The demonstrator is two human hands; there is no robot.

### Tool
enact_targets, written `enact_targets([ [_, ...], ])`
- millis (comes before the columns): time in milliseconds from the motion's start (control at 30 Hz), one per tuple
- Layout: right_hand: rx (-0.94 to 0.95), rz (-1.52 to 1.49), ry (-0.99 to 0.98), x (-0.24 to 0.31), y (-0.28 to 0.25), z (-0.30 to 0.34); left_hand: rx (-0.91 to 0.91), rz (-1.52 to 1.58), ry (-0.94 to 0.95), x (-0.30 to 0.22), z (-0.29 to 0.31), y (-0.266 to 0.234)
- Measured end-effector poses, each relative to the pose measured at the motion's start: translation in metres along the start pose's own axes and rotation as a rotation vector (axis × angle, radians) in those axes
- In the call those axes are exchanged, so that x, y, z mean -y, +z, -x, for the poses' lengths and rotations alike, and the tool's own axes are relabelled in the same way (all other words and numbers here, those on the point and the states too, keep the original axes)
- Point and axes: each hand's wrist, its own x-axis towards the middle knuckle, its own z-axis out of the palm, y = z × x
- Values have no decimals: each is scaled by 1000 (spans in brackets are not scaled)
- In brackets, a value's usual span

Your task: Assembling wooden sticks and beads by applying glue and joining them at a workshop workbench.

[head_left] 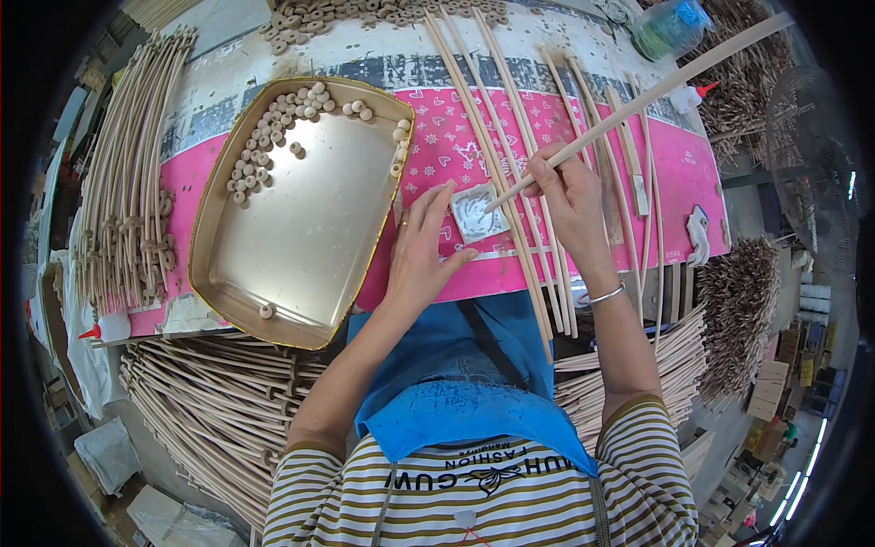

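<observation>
My right hand (572, 208) grips a long pale wooden dowel (679, 84), which slants up toward the far right. The dowel's lower tip rests at a small square (474, 215) smeared with a white, glue-like substance. Beside that square lies my left hand (421, 239), fingers apart and holding nothing, its thumb along the near edge. Just left of it stands a gold-rimmed tray (301, 228) with small round wooden beads (264, 137) gathered mostly along its far side. Several loose dowels (524, 146) lie lengthwise on the pink patterned cover under and beyond my right hand.
Bundled sticks with wooden rings (128, 182) stand at the left; more sticks (210, 401) lie below the table edge. Wooden rings (337, 16) are heaped at the far edge. A green bottle (670, 32), a red-tipped white bottle (688, 96) and a fan (816, 137) are at right.
</observation>
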Motion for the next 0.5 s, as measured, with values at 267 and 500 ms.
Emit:
enact_targets([
  [267, 19, -13, -27, -5, 12, 3, -3, -35, 4, 7, -9, 12],
  [500, 72, -39, 4, -1, 16, 0, -35, -64, 20, 5, -10, 12],
])
